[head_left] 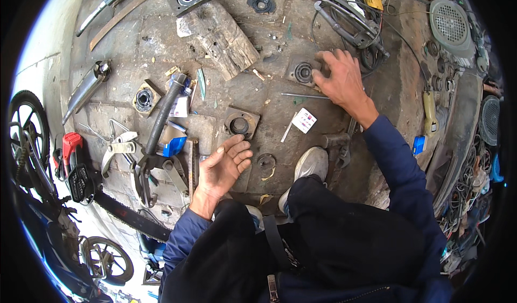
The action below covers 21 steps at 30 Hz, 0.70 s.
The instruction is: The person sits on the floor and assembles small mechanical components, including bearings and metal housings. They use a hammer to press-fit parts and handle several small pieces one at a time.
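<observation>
Four square bearing blocks [144,98] (one partly covered), one chainsaw [81,183], one wooden slab [226,42].

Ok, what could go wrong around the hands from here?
The right hand, at the square block, might knock the thin metal rod lying close by. If the left hand swings outward, its sleeve could snag on the uncovered chainsaw bar.

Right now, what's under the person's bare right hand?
A dark, square metal block with a round ring shows beside the right hand; its right edge is covered. A thin, grey metal rod runs up to the hand. Anything directly beneath the palm is hidden.
</observation>
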Tool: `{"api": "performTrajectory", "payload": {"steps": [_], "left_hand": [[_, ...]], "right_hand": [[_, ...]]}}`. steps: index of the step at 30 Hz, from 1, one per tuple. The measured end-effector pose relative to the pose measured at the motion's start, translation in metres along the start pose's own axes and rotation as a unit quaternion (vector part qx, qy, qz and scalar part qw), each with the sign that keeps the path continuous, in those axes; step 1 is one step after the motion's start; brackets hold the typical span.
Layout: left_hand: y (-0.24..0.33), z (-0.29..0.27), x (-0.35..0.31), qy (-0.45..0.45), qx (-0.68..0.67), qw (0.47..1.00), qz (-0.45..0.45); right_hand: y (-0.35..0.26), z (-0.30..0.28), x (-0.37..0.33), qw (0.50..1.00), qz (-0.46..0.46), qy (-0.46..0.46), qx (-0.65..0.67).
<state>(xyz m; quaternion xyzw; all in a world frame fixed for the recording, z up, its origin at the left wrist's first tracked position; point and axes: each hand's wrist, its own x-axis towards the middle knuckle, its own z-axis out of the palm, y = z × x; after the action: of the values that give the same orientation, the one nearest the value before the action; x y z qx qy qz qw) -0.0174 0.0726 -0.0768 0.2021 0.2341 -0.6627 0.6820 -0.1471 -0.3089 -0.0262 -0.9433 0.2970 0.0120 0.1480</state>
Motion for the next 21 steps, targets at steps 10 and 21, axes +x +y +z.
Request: {"api": "performTrajectory", "payload": {"steps": [10, 21], "left_hand": [[0.006, 0.002, -0.007, -0.014, -0.006, 1.000, 0.015], [0.005, 0.003, -0.008, -0.012, -0.006, 1.000, 0.019]], "right_hand": [[-0.018, 0.014, 0.019, 0.992, 0.013, -0.064, -0.111], [-0.019, 0.017, 0.020, 0.990, -0.047, -0.012, -0.129]]}}
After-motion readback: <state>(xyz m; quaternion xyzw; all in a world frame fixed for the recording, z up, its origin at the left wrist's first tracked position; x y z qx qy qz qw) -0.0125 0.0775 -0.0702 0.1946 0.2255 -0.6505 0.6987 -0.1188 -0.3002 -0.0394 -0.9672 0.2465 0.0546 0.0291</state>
